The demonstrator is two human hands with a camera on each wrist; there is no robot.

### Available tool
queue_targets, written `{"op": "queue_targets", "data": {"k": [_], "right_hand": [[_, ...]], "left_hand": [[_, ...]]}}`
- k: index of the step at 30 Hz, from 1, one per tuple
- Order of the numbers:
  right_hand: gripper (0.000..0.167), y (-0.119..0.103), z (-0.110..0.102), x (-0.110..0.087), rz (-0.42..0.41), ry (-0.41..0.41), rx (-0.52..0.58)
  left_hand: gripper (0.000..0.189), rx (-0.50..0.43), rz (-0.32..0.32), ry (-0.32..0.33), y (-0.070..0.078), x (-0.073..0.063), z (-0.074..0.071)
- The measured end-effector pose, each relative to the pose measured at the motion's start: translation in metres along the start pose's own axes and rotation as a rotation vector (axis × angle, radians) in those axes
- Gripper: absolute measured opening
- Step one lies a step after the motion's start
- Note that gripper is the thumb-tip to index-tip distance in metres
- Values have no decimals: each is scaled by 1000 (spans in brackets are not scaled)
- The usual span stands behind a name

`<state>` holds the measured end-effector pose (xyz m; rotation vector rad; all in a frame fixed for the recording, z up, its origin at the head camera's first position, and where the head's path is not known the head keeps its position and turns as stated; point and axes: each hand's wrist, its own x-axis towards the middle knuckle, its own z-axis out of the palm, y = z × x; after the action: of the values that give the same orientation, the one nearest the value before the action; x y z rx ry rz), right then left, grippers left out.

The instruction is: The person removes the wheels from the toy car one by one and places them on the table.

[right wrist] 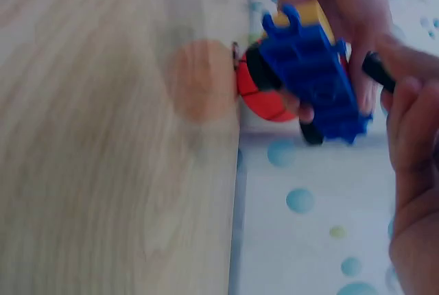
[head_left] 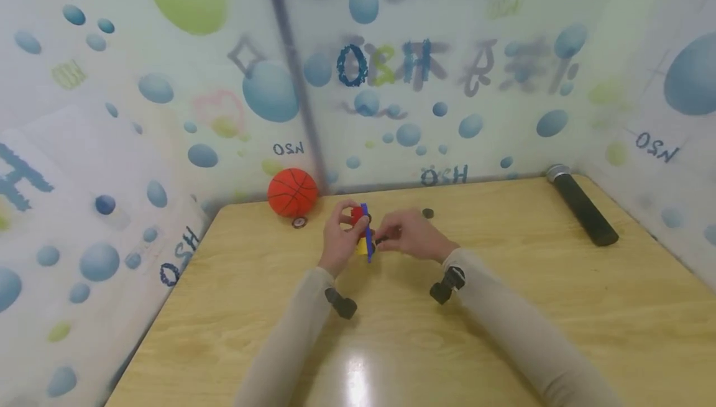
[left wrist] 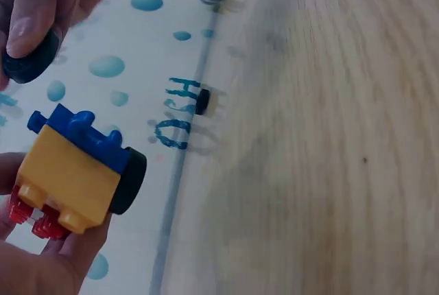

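My left hand point(head_left: 338, 242) grips a toy block car point(left wrist: 72, 171) above the table. The car has a blue base point(right wrist: 312, 75), a yellow block point(left wrist: 68, 178) and red pieces point(left wrist: 46, 225). Its underside faces my right hand point(head_left: 416, 236). In the right wrist view, black wheels point(right wrist: 262, 67) sit on one side of the base. Between the thumb and fingers of my right hand is a loose black wheel point(left wrist: 33, 60), close to the base but apart from it in the left wrist view.
A red toy basketball point(head_left: 293, 193) stands at the back left, with a small wheel point(head_left: 299, 222) in front of it. Another dark wheel point(head_left: 427, 213) lies behind my right hand. At the back right of the wooden table point(head_left: 458, 345) lies a microphone point(head_left: 584, 208). Patterned walls enclose the table.
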<state>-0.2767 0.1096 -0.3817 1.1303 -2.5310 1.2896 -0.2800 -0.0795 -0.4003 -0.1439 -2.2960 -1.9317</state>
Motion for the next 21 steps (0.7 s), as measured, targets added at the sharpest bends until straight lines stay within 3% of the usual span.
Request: {"op": "queue_targets", "data": {"k": [4,7,12,21], "right_hand": [[18,2,-15,-1,90,31,84],[25,6,-23,-5,111,19,119],[34,18,-33,-15,156,42,45],[31,43,-51,-27,247,79,-95]], "left_hand": [[38,-81,-2,-65,1,0,-8],[39,-127,-12,-96,3,-1,-12],[35,-181,-46,-87,4,-3,-17],[35,-212,-61,-127,-1,-3,-19]]}}
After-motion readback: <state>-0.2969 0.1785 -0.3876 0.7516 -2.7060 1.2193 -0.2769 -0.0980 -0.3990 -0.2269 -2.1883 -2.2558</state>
